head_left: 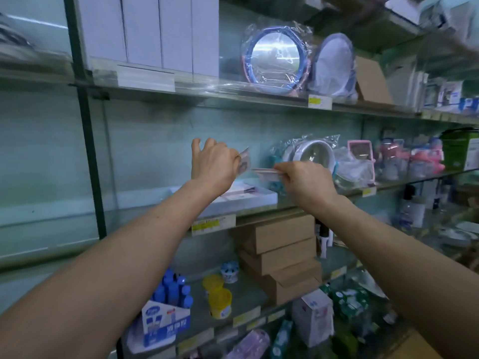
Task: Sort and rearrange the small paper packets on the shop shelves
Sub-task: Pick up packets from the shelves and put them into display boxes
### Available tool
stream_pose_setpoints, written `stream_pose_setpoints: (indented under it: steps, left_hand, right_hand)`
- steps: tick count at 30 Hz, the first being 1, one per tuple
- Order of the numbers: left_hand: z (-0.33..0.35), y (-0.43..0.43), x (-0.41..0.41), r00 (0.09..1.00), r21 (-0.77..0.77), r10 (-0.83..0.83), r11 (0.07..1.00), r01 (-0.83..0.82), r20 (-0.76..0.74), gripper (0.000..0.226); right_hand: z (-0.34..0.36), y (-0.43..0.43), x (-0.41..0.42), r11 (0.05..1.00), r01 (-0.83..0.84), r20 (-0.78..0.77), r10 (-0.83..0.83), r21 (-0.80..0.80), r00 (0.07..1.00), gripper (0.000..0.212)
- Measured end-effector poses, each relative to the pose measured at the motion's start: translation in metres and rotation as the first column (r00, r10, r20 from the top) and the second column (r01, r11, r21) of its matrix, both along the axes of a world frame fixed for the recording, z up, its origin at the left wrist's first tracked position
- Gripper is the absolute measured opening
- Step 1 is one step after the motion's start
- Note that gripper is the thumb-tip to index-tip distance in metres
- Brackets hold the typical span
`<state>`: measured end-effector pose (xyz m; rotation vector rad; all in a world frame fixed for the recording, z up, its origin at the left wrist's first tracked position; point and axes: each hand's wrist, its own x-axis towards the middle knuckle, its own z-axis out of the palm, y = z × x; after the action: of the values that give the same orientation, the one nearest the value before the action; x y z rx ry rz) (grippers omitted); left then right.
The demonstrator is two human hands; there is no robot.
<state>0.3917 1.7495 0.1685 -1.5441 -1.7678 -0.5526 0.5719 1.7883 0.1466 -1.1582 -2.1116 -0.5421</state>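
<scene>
while left hand and right hand pinch packets, shelf label unreadable

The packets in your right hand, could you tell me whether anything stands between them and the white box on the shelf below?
Nothing visible does. The packets in the right hand hang over the white box, with open air beneath; the left hand holds its own packet off to the side.
</scene>
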Motion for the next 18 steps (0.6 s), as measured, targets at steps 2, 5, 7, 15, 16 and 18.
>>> stream_pose_setpoints:
  steps: [2, 5, 7, 15, 16, 18]
  left_hand:
    - [0.004, 0.016, -0.016, 0.999, 0.018, 0.003, 1.0, -0.004, 0.048, 0.039]
    - [0.007, 0.038, -0.041, 0.99, 0.03, 0.006, 1.0, -0.01, 0.138, 0.038]
    - [0.006, 0.051, -0.055, 0.976, 0.051, -0.003, 0.999, -0.008, 0.219, 0.038]
    - [0.0, 0.091, -0.099, 0.595, 0.166, -0.192, 0.981, 0.099, 0.78, 0.036]
    - [-0.001, 0.093, -0.103, 0.511, 0.19, -0.224, 0.974, 0.12, 0.83, 0.028]
    - [-0.005, 0.094, -0.111, 0.373, 0.21, -0.245, 0.969, 0.132, 0.895, 0.018]
  right_hand:
    - [0.005, 0.017, -0.012, 1.0, -0.004, 0.002, 0.004, -0.004, 1.0, 0.036]
    - [0.009, 0.04, -0.027, 1.0, -0.011, 0.015, 0.011, 0.005, 1.0, 0.033]
    - [0.007, 0.054, -0.036, 0.999, -0.032, 0.005, 0.032, 0.009, 0.999, 0.032]
    - [-0.001, 0.102, -0.069, 0.955, -0.206, -0.189, 0.166, -0.214, 0.968, 0.019]
    - [0.0, 0.108, -0.073, 0.936, -0.241, -0.249, 0.177, -0.257, 0.952, 0.018]
    - [0.002, 0.117, -0.078, 0.887, -0.316, -0.361, 0.189, -0.335, 0.913, 0.021]
